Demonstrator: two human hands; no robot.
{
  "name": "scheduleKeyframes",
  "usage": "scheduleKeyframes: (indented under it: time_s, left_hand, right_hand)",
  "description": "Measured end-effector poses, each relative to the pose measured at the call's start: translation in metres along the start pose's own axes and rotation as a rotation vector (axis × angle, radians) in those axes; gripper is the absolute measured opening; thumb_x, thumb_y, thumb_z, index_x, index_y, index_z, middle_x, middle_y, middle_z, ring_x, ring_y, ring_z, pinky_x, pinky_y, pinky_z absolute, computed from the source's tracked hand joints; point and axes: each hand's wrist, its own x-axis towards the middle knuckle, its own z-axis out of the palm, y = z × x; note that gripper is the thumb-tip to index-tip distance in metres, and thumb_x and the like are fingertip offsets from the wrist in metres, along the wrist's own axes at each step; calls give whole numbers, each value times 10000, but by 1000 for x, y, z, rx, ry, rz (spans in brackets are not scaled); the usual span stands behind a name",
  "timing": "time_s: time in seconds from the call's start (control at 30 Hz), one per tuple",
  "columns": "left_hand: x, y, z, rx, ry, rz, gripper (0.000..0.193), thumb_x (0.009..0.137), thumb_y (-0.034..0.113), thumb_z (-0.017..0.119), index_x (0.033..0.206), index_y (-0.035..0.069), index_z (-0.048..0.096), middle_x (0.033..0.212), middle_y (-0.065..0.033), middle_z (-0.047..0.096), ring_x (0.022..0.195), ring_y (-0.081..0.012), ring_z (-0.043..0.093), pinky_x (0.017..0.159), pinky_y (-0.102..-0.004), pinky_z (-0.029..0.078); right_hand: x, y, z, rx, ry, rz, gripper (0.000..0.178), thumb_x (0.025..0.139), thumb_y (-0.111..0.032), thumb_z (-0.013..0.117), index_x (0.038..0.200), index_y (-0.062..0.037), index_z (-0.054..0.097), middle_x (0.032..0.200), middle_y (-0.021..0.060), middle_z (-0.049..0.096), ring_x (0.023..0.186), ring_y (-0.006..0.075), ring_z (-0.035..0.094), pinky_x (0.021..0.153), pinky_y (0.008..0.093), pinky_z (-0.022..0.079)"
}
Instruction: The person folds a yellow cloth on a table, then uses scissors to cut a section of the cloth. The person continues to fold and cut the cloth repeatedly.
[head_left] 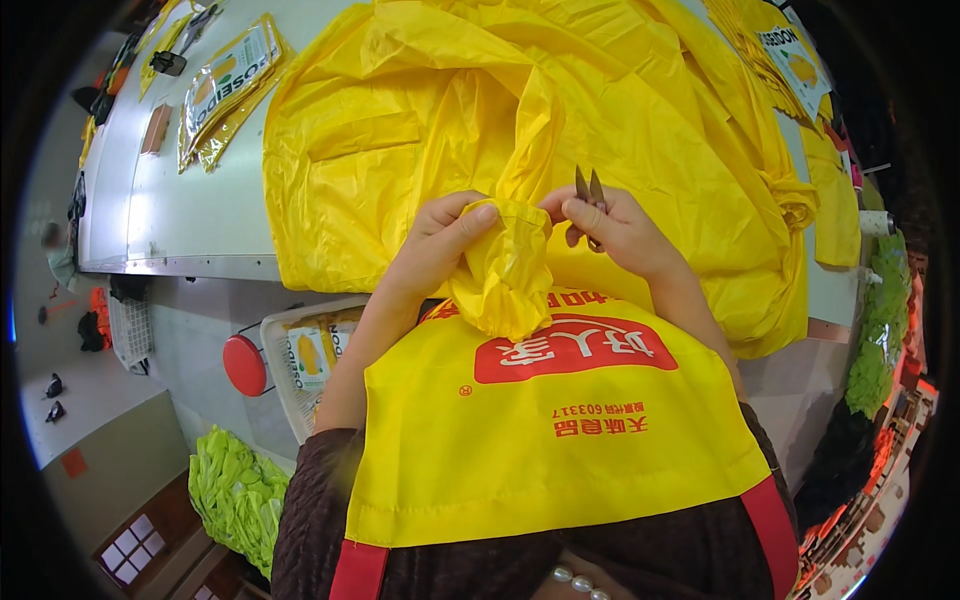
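A large yellow raincoat-like garment (pixel 640 110) of thin, shiny fabric spreads over the table, a pocket flap showing on its left part. My left hand (pixel 440 235) pinches the edge of its sleeve end (pixel 505 265), thumb on top. The sleeve end hangs down over the front of my yellow apron (pixel 540 440). On the other side of the cuff, my right hand (pixel 625 235) is closed around small dark scissors (pixel 591 190), blades pointing up and slightly apart. Its thumb and forefinger are at the cuff's right edge; whether they grip the fabric is partly hidden.
Packaged yellow garments (pixel 232 85) lie on the white table (pixel 180 225) at far left, near a small brown block (pixel 156 130). More packages (pixel 795 65) stand far right. Below the table are a white basket (pixel 285 375), a red round stool (pixel 244 365) and a green bundle (pixel 235 490).
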Motion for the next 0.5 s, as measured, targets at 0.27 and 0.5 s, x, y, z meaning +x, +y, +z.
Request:
scheduleKeyframes:
  time_s: [0.27, 0.5]
  left_hand:
    - [-4, -9, 9, -80, 64, 133, 206, 934, 201, 514, 968, 10, 581, 859, -7, 608, 758, -62, 548, 680, -209, 447]
    - [-12, -10, 24, -265, 146, 175, 198, 947, 203, 490, 976, 15, 546, 863, -15, 599, 749, -58, 543, 671, -208, 449]
  right_hand:
    - [1, 14, 28, -14, 145, -87, 203, 928, -210, 520, 967, -17, 570, 722, -38, 519, 632, 36, 441, 581, 187, 377]
    - [4, 19, 30, 304, 164, -31, 174, 926, -217, 533, 975, -56, 572, 680, -108, 388, 568, -12, 311, 493, 153, 237]
